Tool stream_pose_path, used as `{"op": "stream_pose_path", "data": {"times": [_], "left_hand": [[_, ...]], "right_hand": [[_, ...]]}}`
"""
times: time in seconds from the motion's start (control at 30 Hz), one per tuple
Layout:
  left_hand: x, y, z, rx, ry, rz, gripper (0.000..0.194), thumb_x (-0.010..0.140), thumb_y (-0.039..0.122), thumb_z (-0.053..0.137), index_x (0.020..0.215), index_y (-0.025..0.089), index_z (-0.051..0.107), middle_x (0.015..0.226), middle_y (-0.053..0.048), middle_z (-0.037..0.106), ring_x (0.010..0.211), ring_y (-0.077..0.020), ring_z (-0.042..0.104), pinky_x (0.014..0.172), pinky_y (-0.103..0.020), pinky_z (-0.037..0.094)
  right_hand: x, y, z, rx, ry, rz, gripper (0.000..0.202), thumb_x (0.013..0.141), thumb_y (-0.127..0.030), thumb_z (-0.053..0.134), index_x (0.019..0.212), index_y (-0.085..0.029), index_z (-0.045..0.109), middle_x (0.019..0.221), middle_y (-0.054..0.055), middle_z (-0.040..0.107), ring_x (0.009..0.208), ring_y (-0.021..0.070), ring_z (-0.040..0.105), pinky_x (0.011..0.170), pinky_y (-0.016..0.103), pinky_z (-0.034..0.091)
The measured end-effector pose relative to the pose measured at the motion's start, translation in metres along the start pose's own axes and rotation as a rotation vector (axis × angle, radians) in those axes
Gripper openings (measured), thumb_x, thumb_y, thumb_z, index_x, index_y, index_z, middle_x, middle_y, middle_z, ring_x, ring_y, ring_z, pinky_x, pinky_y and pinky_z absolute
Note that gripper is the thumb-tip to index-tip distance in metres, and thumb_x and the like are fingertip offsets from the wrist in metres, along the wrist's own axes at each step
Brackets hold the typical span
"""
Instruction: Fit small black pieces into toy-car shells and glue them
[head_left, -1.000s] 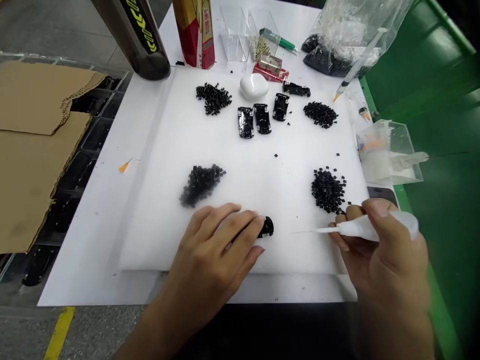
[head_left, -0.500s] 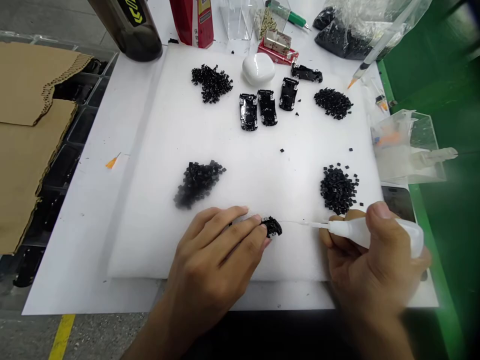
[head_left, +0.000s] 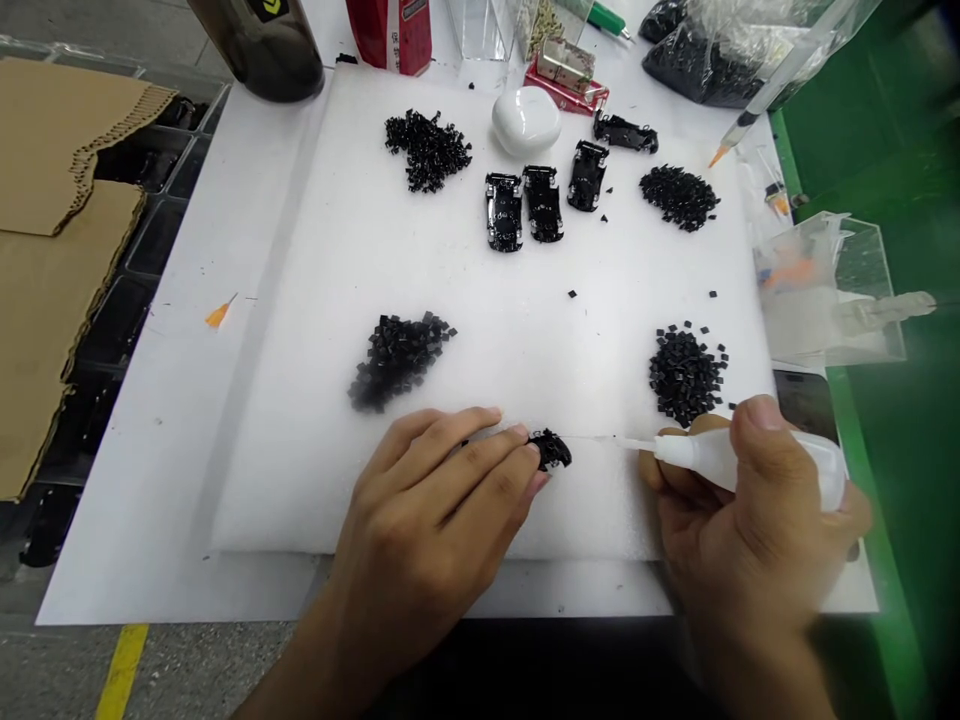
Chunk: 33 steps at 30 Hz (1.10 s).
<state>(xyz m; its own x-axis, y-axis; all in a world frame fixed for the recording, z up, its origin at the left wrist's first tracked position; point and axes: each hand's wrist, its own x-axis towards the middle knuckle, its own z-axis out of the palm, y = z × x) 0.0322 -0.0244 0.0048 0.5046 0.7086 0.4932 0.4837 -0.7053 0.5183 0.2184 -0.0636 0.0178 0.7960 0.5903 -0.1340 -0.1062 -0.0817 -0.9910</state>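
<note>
My left hand (head_left: 442, 520) is closed over a small black toy car body (head_left: 553, 450) near the front of the white foam pad (head_left: 315, 480). Only the car's right end shows past the fingertips. In my right hand (head_left: 757, 520) is a white squeeze bottle (head_left: 716, 455), probably of glue, lying sideways. Its long thin nozzle points left at the car; the tip is too fine to tell whether it touches. Several finished-looking black car bodies (head_left: 543, 205) lie farther back on the pad. A pile of small black squares (head_left: 686, 372) sits just beyond my right hand.
More piles of tiny black parts lie on the pad: back left (head_left: 427, 150), left (head_left: 401, 360) and back right (head_left: 679, 197). A white rounded case (head_left: 526, 121), a syringe (head_left: 780, 85) and a dark bottle (head_left: 266, 50) stand behind. A clear box (head_left: 862, 270) is at right, cardboard (head_left: 60, 330) at left.
The view has tilted down slightly, so the pad's far items sit higher in the picture. Both hands keep their hold, and the bottle stays beside the car with little movement.
</note>
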Motion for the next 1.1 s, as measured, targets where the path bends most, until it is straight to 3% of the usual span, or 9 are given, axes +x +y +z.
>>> {"op": "stream_pose_path", "data": {"times": [0.13,0.43,0.73,0.9,1.1], "left_hand": [[0.000,0.000,0.000,-0.003,-0.001,-0.003,0.015,0.091,0.008,0.075,0.105,0.013,0.074,0.111,-0.002,0.078,0.111,-0.0230,0.072,0.091,-0.042,0.058],[0.002,-0.001,0.000,-0.005,-0.008,0.000,0.015,0.091,0.009,0.075,0.106,0.013,0.075,0.111,-0.002,0.078,0.111,-0.0239,0.072,0.091,-0.042,0.058],[-0.001,-0.001,-0.001,-0.009,-0.014,-0.004,0.017,0.091,0.008,0.075,0.107,0.013,0.074,0.113,-0.003,0.078,0.113,-0.0239,0.072,0.093,-0.043,0.058],[-0.001,-0.003,-0.002,-0.028,-0.016,-0.005,0.018,0.090,0.008,0.075,0.107,0.012,0.075,0.112,-0.003,0.078,0.112,-0.0239,0.071,0.094,-0.042,0.058],[-0.002,-0.003,-0.005,-0.083,-0.074,-0.056,0.017,0.090,0.005,0.073,0.104,0.015,0.076,0.114,-0.004,0.075,0.116,-0.0224,0.066,0.098,-0.042,0.054]], "right_hand": [[0.002,0.004,0.000,0.001,-0.002,-0.038,0.042,0.080,-0.037,0.086,0.060,-0.021,0.053,0.056,-0.006,0.042,0.047,0.0110,0.041,0.037,0.025,0.042],[0.001,0.006,0.000,0.023,0.005,-0.052,0.036,0.082,-0.036,0.085,0.062,-0.020,0.060,0.053,-0.006,0.041,0.045,0.0108,0.042,0.033,0.023,0.036],[0.000,0.000,0.002,-0.002,0.049,0.017,0.033,0.075,-0.037,0.089,0.062,-0.021,0.063,0.054,-0.004,0.047,0.046,0.0122,0.046,0.034,0.025,0.041],[0.004,-0.003,-0.003,0.004,0.123,0.060,0.027,0.078,-0.034,0.079,0.060,-0.022,0.063,0.055,-0.002,0.052,0.047,0.0140,0.052,0.038,0.027,0.049],[0.006,-0.008,-0.005,0.092,0.020,0.074,0.042,0.079,-0.023,0.074,0.052,-0.022,0.041,0.051,-0.007,0.029,0.044,0.0093,0.034,0.036,0.023,0.038]]}}
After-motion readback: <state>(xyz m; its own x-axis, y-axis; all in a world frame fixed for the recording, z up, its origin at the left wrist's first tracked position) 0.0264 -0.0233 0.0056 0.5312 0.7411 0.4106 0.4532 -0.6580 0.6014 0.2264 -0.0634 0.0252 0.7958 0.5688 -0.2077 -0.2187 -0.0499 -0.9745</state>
